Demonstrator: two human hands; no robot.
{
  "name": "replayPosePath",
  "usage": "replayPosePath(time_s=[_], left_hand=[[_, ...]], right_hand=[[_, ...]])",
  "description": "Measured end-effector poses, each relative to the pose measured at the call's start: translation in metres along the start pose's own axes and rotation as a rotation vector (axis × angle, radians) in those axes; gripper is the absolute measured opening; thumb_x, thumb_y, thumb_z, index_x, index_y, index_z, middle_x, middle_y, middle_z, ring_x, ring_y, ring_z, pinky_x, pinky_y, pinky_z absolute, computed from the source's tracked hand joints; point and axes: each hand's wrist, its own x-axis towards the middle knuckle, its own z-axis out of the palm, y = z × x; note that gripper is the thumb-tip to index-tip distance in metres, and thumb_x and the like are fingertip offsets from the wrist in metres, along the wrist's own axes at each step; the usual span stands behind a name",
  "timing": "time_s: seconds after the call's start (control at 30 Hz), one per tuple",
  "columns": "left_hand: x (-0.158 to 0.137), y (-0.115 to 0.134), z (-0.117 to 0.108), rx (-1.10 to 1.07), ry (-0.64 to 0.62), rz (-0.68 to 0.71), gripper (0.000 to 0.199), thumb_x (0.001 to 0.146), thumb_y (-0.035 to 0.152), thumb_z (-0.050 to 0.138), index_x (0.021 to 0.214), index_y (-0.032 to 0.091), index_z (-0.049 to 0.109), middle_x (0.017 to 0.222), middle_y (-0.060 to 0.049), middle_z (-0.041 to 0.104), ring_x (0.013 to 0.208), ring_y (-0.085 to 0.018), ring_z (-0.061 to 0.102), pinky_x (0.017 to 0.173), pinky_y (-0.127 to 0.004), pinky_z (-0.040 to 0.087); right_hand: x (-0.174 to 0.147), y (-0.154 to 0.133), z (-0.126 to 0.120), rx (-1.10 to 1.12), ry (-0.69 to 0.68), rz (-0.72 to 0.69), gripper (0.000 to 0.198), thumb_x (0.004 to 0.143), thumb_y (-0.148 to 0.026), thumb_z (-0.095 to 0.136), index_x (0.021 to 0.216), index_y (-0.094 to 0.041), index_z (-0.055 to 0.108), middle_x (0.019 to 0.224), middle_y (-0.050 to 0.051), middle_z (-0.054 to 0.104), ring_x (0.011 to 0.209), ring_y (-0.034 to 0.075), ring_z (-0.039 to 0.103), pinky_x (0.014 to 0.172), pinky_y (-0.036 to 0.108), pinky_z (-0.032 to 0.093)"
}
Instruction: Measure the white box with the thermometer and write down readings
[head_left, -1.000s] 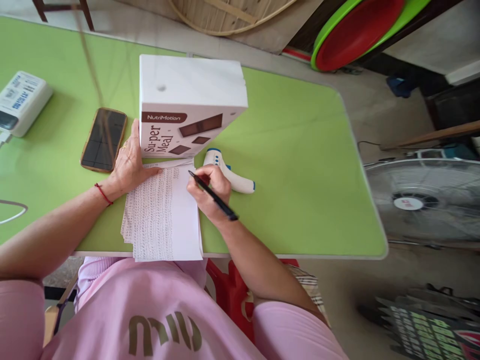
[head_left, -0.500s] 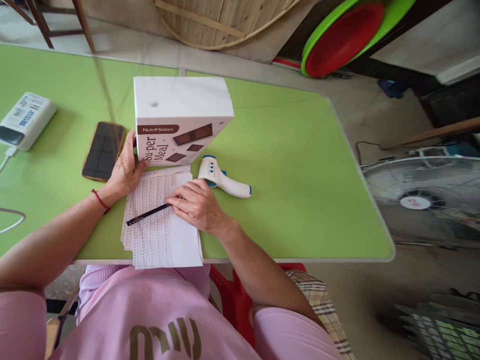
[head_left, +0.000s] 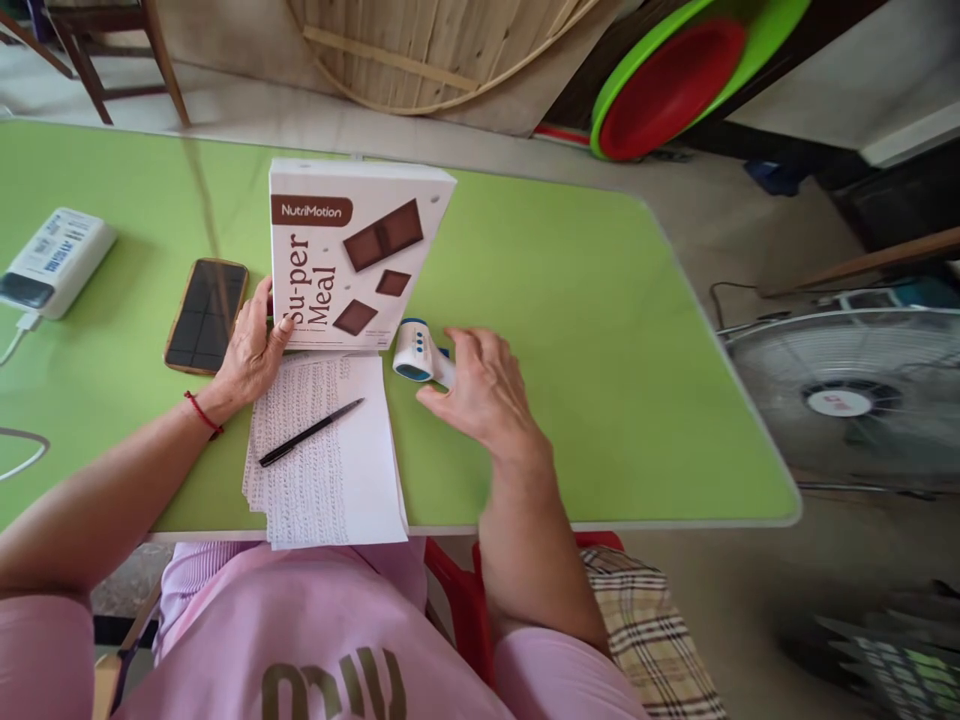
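My left hand (head_left: pixel 253 345) holds the lower left edge of a white cardboard box (head_left: pixel 405 290) marked NutriMotion, with brown squares printed on its front. The box stands at the back of a stack of handwritten paper sheets (head_left: pixel 367 450). On the sheets lies a black pen (head_left: pixel 311 432), with no hand on it. To the right of the box is a white and blue infrared thermometer (head_left: pixel 415 352). Over its handle is my right hand (head_left: pixel 487 390), thumb and fingers apart; the handle is mostly hidden beneath it.
A smartphone (head_left: pixel 206 315) lies left of the box on the green table (head_left: pixel 637 400). Farther left is a white power bank (head_left: pixel 64 260) with a cable. Beyond the right table edge stands a fan (head_left: pixel 840 400). A red stool (head_left: pixel 457 590) is below the front edge.
My right hand has let go of the pen, leaving it on the sheets, and moved right to the thermometer. The box has tilted back, showing more of its front, with my left hand still on it.
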Motion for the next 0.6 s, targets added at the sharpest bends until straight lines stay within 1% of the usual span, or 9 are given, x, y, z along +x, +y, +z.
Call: replayPosePath(time_s=[0.07, 0.1, 0.17, 0.23, 0.3, 0.4, 0.47, 0.53, 0.6], left_hand=[[0.0, 0.003, -0.001, 0.022, -0.011, -0.016, 0.071, 0.113, 0.065, 0.027, 0.162, 0.015, 0.036, 0.153, -0.024, 0.054, 0.137, -0.037, 0.055, 0.117, -0.058, 0.046], [0.001, 0.004, -0.001, 0.028, -0.017, -0.018, 0.071, 0.113, 0.065, 0.026, 0.162, 0.015, 0.036, 0.153, -0.024, 0.054, 0.137, -0.037, 0.055, 0.118, -0.058, 0.046], [0.001, 0.006, -0.002, 0.032, -0.019, -0.017, 0.071, 0.113, 0.065, 0.025, 0.162, 0.015, 0.035, 0.153, -0.023, 0.054, 0.141, -0.037, 0.053, 0.12, -0.058, 0.044], [0.001, 0.008, -0.002, 0.03, -0.015, -0.013, 0.071, 0.113, 0.065, 0.025, 0.162, 0.015, 0.035, 0.155, -0.023, 0.052, 0.144, -0.036, 0.051, 0.122, -0.057, 0.043], [0.0, 0.01, -0.002, 0.03, -0.012, -0.013, 0.07, 0.114, 0.065, 0.024, 0.161, 0.015, 0.036, 0.157, -0.023, 0.051, 0.146, -0.036, 0.05, 0.122, -0.057, 0.044], [0.0, 0.011, -0.002, 0.026, -0.029, -0.022, 0.071, 0.114, 0.065, 0.024, 0.159, 0.012, 0.038, 0.16, -0.024, 0.048, 0.148, -0.037, 0.048, 0.125, -0.06, 0.041], [0.001, 0.01, -0.001, 0.005, -0.046, -0.046, 0.076, 0.113, 0.067, 0.022, 0.159, 0.009, 0.038, 0.16, -0.027, 0.047, 0.148, -0.038, 0.048, 0.125, -0.06, 0.04], [0.002, 0.009, 0.001, -0.025, -0.052, -0.076, 0.08, 0.111, 0.07, 0.023, 0.16, 0.009, 0.037, 0.16, -0.027, 0.047, 0.148, -0.039, 0.048, 0.125, -0.061, 0.041], [0.003, 0.007, 0.003, -0.055, -0.032, -0.095, 0.081, 0.108, 0.075, 0.029, 0.158, 0.013, 0.041, 0.161, -0.025, 0.047, 0.149, -0.04, 0.048, 0.125, -0.063, 0.04]], right_hand=[[0.002, 0.001, -0.004, -0.046, -0.123, 0.088, 0.069, 0.08, -0.03, 0.068, 0.144, -0.005, 0.056, 0.131, 0.028, 0.065, 0.12, 0.041, 0.062, 0.097, 0.054, 0.053], [0.004, -0.001, -0.006, -0.06, -0.173, 0.111, 0.064, 0.083, -0.03, 0.066, 0.141, -0.007, 0.059, 0.128, 0.026, 0.067, 0.118, 0.04, 0.063, 0.095, 0.053, 0.053], [0.006, -0.005, -0.007, -0.064, -0.24, 0.15, 0.045, 0.086, -0.03, 0.063, 0.127, -0.012, 0.067, 0.119, 0.022, 0.07, 0.11, 0.038, 0.066, 0.09, 0.049, 0.055], [0.008, -0.008, -0.007, -0.027, -0.262, 0.208, 0.03, 0.085, -0.033, 0.065, 0.109, -0.016, 0.07, 0.108, 0.018, 0.073, 0.098, 0.034, 0.068, 0.082, 0.045, 0.054], [0.01, -0.008, -0.006, 0.076, -0.187, 0.284, 0.026, 0.081, -0.036, 0.067, 0.1, -0.018, 0.068, 0.101, 0.015, 0.073, 0.089, 0.031, 0.067, 0.077, 0.042, 0.053], [0.009, -0.012, -0.003, 0.427, 0.06, 0.314, 0.032, 0.075, -0.045, 0.069, 0.096, -0.021, 0.062, 0.092, 0.01, 0.072, 0.081, 0.026, 0.064, 0.072, 0.04, 0.052], [0.005, -0.023, -0.003, 0.807, 0.114, 0.235, 0.035, 0.076, -0.053, 0.066, 0.094, -0.024, 0.058, 0.081, 0.004, 0.067, 0.072, 0.022, 0.06, 0.065, 0.037, 0.05], [-0.001, -0.041, -0.002, 1.204, 0.002, 0.119, 0.035, 0.08, -0.056, 0.064, 0.095, -0.025, 0.056, 0.074, -0.001, 0.061, 0.063, 0.017, 0.056, 0.059, 0.034, 0.049], [-0.007, -0.061, 0.001, 1.461, -0.155, 0.052, 0.036, 0.08, -0.053, 0.067, 0.098, -0.025, 0.056, 0.073, -0.002, 0.059, 0.06, 0.015, 0.055, 0.058, 0.033, 0.049]])
